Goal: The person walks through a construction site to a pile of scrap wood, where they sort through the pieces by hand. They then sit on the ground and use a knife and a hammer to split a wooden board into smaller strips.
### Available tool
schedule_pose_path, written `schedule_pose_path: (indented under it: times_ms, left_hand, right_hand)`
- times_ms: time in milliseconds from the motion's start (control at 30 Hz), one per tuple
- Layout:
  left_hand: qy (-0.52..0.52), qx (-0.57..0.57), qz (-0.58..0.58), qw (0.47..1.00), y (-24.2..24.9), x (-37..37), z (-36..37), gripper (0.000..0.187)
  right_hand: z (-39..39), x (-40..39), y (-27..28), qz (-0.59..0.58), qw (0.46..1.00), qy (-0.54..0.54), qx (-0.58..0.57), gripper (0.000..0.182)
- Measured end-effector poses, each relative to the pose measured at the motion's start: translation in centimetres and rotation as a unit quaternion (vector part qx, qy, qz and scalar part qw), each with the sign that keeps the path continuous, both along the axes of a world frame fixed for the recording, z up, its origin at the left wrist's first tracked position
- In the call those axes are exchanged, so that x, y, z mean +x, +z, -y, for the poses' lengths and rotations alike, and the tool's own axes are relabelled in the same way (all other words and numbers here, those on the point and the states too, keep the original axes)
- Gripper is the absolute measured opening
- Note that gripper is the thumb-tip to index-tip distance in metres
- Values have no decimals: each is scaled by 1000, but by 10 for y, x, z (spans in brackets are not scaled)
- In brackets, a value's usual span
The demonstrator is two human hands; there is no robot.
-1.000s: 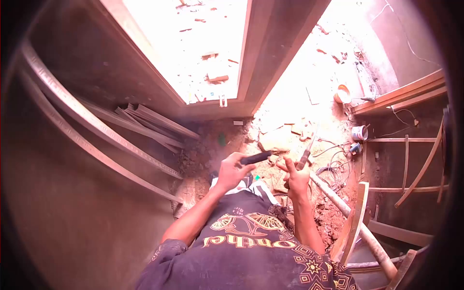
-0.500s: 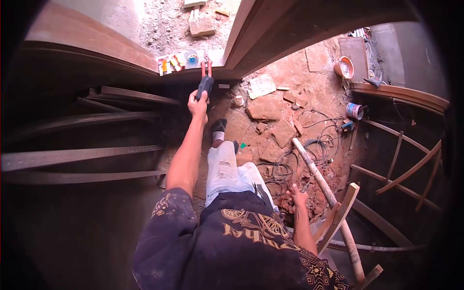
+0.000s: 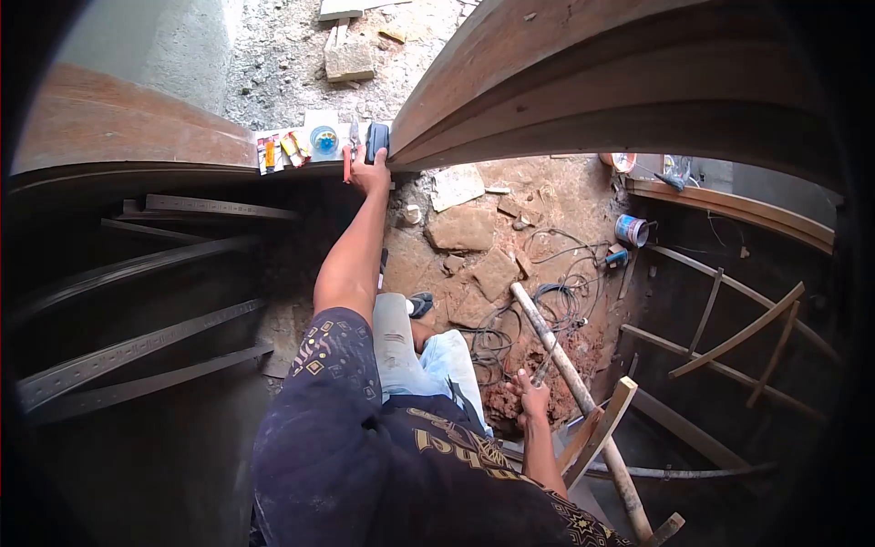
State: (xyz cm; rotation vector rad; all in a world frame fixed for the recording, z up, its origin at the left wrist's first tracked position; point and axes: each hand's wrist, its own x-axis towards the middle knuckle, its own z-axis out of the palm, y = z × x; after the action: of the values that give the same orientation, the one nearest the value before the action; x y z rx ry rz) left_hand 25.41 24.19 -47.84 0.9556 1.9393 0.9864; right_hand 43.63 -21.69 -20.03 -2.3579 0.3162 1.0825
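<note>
At the top, my left hand (image 3: 368,171) reaches onto a white sill (image 3: 319,119), its fingers at the lower end of a dark rectangular object (image 3: 378,139). Beside it lie red-handled pliers (image 3: 347,162), partly covered by the hand. A clear round tub with blue and yellow bits (image 3: 324,139) and small red and yellow packets (image 3: 290,147) sit left of these. Lower right, my right hand (image 3: 531,399) is half curled, with a thin greyish tool (image 3: 542,370) at its fingers, close to a long pale pole (image 3: 551,339).
Stone slabs (image 3: 461,229) and coiled black cables (image 3: 558,296) cover the dirt floor. A paint can (image 3: 631,230) stands by the right wall. A wooden board (image 3: 602,433) rises beside the right arm. Metal strips (image 3: 146,346) jut out at left, below curved wooden frames (image 3: 592,109).
My left hand has carried the dark object up and right onto the sill, beside the pliers. The view has shifted; my right hand keeps its place near the pole.
</note>
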Motion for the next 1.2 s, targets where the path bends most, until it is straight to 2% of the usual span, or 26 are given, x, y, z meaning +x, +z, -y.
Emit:
schedule_pose_path:
  times_ms: [33, 100, 167, 233, 267, 300, 333, 367, 400, 433, 467, 500, 533, 567, 600, 633, 667, 700, 767, 833, 867, 967, 1033, 1100, 1167, 1200]
  left_hand:
    - [4, 4, 0, 1000, 2, -2, -2, 60]
    - [-87, -164, -64, 981, 21, -8, -6, 61]
    - [-91, -183, -101, 974, 38, -10, -3, 62]
    - [-71, -69, -137, 986, 37, -12, 5, 61]
    - [-51, -59, -54, 995, 52, -15, 8, 56]
    - [-27, 106, -93, 990, 41, -16, 14, 54]
    - [-36, 96, -91, 990, 31, -18, 22, 53]
    - [-33, -49, -37, 998, 43, -19, 32, 52]
    - [-64, -82, -43, 994, 26, -26, 43, 40]
    - [-139, -98, -62, 984, 29, -30, 55, 27]
    - [-138, -133, 5, 981, 32, -32, 73, 17]
    - [-197, -157, -46, 967, 53, -36, 92, 13]
    - [-260, -76, -139, 952, 16, -51, 114, 14]
    - [-247, -164, -72, 952, 61, -47, 143, 11]
    - [-267, -193, -81, 941, 59, -56, 168, 10]
    - [-354, -91, -203, 908, 49, -73, 197, 13]
    - [-349, -136, -150, 915, 45, -83, 210, 13]
    - [-339, -217, -159, 902, 52, -87, 228, 11]
    - [-329, -315, -185, 871, 126, -66, 245, 10]
    - [-347, -319, -231, 851, 89, -74, 258, 12]
    - [-363, -323, -275, 830, 73, -79, 259, 13]
    - [-395, -315, -285, 814, 54, -32, 237, 14]
    - [-372, -355, -202, 833, 67, 25, 196, 15]
    - [-349, -322, -153, 867, 31, 68, 157, 16]
    - [-248, -399, -64, 881, 11, 136, 106, 16]
    - [-274, -367, -80, 886, 4, 167, 83, 16]
  right_hand:
    - [-1, 3, -2, 0, 1000, 4, 4, 27]
    - [0, 13, -9, 16, 999, 32, 23, 27]
    - [1, 23, -15, 11, 999, 40, 25, 27]
    - [5, 35, -23, 12, 998, 51, 32, 28]
    - [10, 40, -30, 20, 997, 62, 35, 26]
    - [15, 50, -41, 23, 997, 58, 53, 26]
    - [19, 59, -54, 14, 995, 73, 65, 25]
    - [32, 64, -64, 7, 994, 73, 77, 24]
    - [36, 73, -69, 37, 989, 141, 34, 23]
    - [63, 94, -111, 97, 974, 202, 18, 25]
    - [34, 82, -69, 159, 963, 214, -44, 54]
    - [24, 85, -56, 134, 968, 206, -41, 53]
    - [64, 111, -134, 111, 976, 188, -16, 51]
    - [41, 105, -93, 97, 979, 177, -28, 46]
    - [42, 105, -100, 93, 985, 146, -5, 44]
    - [43, 103, -109, 85, 989, 120, 17, 42]
    - [32, 107, -119, 82, 991, 105, 29, 42]
    - [29, 110, -125, 94, 986, 134, 10, 39]
    - [19, 110, -133, 98, 981, 165, -6, 36]
    - [0, 118, -120, -12, 996, 51, 75, 32]
    - [-15, 123, -106, -36, 995, 44, 81, 29]
    - [-31, 159, -136, -83, 989, 58, 104, 27]
    - [-63, 192, -132, -84, 987, 109, 83, 25]
    - [-96, 226, -135, -64, 989, 93, 92, 23]
    - [-115, 269, -148, -92, 986, 94, 100, 21]
    - [-120, 289, -150, -107, 986, 78, 99, 23]
